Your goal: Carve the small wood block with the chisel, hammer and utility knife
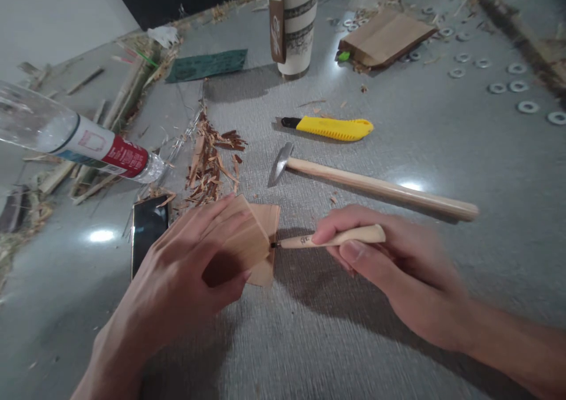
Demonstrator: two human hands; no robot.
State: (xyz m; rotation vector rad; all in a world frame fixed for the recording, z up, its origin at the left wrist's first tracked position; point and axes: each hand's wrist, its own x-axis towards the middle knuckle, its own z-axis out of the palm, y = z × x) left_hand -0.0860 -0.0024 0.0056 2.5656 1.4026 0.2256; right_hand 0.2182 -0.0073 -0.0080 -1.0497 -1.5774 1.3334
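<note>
My left hand [181,258] grips a thin square wooden piece [247,235] between thumb and fingers. A second flat wooden piece [267,211] lies partly beneath it on the grey table [309,359]. Wrapped round the pale wooden handle of a small carving tool [360,235], my right hand [375,258] is closed. The tool's dark tip meets the right edge of the held wood. Just above, a hammer [380,188] lies with its metal head to the left. Behind the hammer is a yellow utility knife [333,128].
Wood shavings [210,164] and a dark phone [148,229] lie near my left hand. Further out are a plastic bottle [101,146], a patterned cup [298,29], a green strip [207,64], a brown packet [389,35] and several metal washers [517,86].
</note>
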